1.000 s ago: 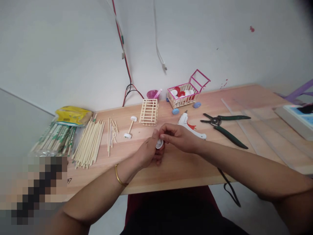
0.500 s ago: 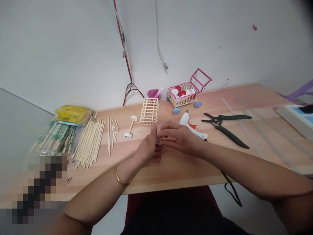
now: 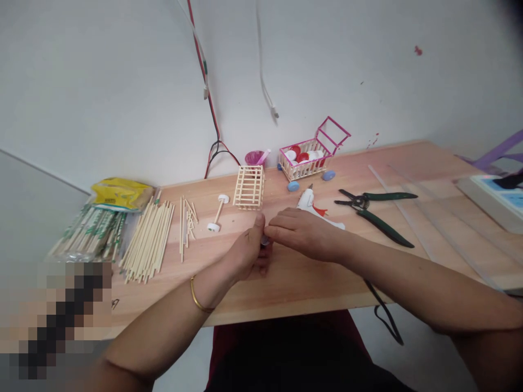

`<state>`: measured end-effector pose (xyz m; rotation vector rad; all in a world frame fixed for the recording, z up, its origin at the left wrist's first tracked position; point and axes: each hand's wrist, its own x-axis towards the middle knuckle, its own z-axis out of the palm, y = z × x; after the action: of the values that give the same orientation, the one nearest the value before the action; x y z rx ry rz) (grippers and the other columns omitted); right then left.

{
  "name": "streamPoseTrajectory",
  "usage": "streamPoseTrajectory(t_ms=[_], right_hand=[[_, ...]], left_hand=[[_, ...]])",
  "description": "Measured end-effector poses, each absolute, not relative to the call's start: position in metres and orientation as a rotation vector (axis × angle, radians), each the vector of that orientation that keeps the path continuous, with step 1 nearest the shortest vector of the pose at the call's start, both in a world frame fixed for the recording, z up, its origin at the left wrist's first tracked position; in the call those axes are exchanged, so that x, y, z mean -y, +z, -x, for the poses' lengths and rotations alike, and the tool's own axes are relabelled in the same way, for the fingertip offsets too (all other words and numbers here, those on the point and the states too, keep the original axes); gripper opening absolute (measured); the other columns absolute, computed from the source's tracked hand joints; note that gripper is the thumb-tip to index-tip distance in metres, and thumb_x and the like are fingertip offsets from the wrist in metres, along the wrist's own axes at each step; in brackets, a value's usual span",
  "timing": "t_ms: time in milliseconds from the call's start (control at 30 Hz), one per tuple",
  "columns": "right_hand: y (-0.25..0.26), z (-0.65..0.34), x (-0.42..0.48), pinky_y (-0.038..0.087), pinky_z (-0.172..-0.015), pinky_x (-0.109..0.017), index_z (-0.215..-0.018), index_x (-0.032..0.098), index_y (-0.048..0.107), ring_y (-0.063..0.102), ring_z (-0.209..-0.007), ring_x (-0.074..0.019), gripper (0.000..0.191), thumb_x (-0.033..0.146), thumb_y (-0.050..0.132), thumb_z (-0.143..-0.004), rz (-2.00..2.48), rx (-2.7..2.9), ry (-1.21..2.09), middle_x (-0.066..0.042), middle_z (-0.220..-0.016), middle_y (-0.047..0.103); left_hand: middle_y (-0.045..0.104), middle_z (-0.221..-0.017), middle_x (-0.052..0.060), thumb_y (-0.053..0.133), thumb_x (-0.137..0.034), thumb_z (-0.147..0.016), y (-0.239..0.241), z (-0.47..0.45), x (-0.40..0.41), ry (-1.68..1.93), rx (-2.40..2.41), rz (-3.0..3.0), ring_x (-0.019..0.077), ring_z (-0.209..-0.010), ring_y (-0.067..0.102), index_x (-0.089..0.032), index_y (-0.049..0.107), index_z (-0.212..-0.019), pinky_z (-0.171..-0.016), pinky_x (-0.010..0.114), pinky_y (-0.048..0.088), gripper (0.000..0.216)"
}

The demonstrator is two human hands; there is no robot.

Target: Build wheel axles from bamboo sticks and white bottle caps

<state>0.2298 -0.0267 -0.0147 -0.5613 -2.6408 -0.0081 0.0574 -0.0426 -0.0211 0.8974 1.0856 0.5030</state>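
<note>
My left hand [image 3: 248, 247] is closed, thumb up, around a small pale, shiny thing [image 3: 265, 239] mostly hidden by the fingers. Against that same piece press the fingertips of my right hand [image 3: 298, 231], held close together; its kind is too small to make out. Just beyond the hands lies a small basket frame of pale sticks [image 3: 249, 188]. To its left is a stick axle with two white wheels [image 3: 218, 213]. A white glue gun [image 3: 310, 204] rests behind my right hand, partly covered by it.
Bundled sticks [image 3: 149, 242], short cut sticks [image 3: 188, 220] and a yellow packet [image 3: 121, 193] lie left. At the back stand a pink-trimmed cart [image 3: 306, 158] with caps inside and a purple cup [image 3: 255, 158]. Green-handled pliers [image 3: 371, 209] and clear strips [image 3: 402, 209] lie right.
The fingers of my right hand have flattened and drawn together over the small piece, where they were more curled and spread before. My left hand keeps its hold; the view has shifted slightly.
</note>
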Motion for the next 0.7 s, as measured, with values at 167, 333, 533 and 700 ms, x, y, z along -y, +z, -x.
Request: streamPoseTrajectory(t_ms=[167, 333, 533, 700], right_hand=[[-0.0173, -0.2273, 0.0249, 0.042, -0.067, -0.030, -0.088, 0.015, 0.059, 0.053, -0.074, -0.0172, 0.019, 0.019, 0.041, -0.094, 0.619, 2.520, 0.128, -0.007, -0.080, 0.062], [-0.0119, -0.2284, 0.0245, 0.043, -0.063, -0.025, -0.086, 0.016, 0.057, 0.057, -0.070, -0.0139, 0.010, 0.021, 0.050, -0.091, 0.714, 2.388, 0.577, -0.003, -0.076, 0.062], [-0.0124, -0.2315, 0.0259, 0.043, -0.061, -0.023, -0.082, 0.016, 0.057, 0.057, -0.065, -0.0118, 0.012, 0.025, 0.053, -0.089, 0.733, 2.247, 0.826, -0.002, -0.075, 0.065], [-0.0201, -0.2299, 0.0214, 0.044, -0.060, -0.023, -0.084, 0.016, 0.057, 0.059, -0.066, -0.0119, 0.012, 0.026, 0.053, -0.090, 0.722, 2.209, 0.862, -0.002, -0.075, 0.066]], left_hand=[[0.023, -0.044, -0.008, 0.029, -0.079, -0.077, -0.0226, -0.0555, 0.0420, 0.483, -0.974, -0.897, 0.0049, -0.033, 0.020, -0.020, 0.034, -0.056, -0.031, 0.020, 0.032, 0.063], [0.021, -0.044, -0.009, 0.030, -0.072, -0.083, -0.0209, -0.0535, 0.0416, 0.445, -0.835, -0.872, 0.0040, -0.032, 0.018, -0.019, 0.033, -0.055, -0.031, 0.019, 0.031, 0.060], [0.021, -0.044, -0.009, 0.032, -0.069, -0.084, -0.0221, -0.0525, 0.0451, 0.452, -0.796, -0.851, 0.0040, -0.032, 0.017, -0.020, 0.033, -0.056, -0.031, 0.019, 0.030, 0.057], [0.026, -0.045, -0.008, 0.034, -0.068, -0.084, -0.0267, -0.0551, 0.0443, 0.544, -0.880, -0.900, 0.0044, -0.033, 0.022, -0.019, 0.036, -0.056, -0.032, 0.019, 0.032, 0.057]])
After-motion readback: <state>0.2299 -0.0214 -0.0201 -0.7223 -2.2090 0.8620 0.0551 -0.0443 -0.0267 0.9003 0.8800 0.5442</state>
